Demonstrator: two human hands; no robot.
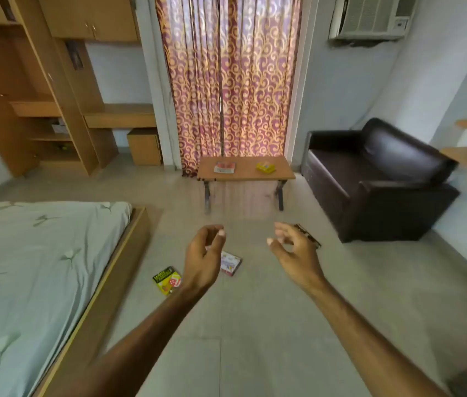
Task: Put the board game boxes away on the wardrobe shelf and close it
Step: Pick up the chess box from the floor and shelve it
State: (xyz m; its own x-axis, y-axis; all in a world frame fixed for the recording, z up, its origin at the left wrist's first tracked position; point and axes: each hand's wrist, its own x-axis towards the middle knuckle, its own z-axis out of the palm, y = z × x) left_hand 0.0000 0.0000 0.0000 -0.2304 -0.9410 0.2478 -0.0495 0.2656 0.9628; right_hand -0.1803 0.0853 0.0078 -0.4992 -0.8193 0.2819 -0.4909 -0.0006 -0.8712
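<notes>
Fingers loosely curled, spread, empty on left hand (202,257) and right hand (292,249); two game boxes (167,280) on floor (255,325), two on low table (246,174).

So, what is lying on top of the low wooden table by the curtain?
On the low wooden table lie two boxes: a reddish flat box and a small yellow box. Their labels are too blurred to read.

I see a yellow-and-black game box (167,280) and a pink one (230,263) flat on the floor; a red box (225,167) and a yellow box (265,167) lie apart on the low table (243,174). The wooden wardrobe (26,90) stands open.
</notes>
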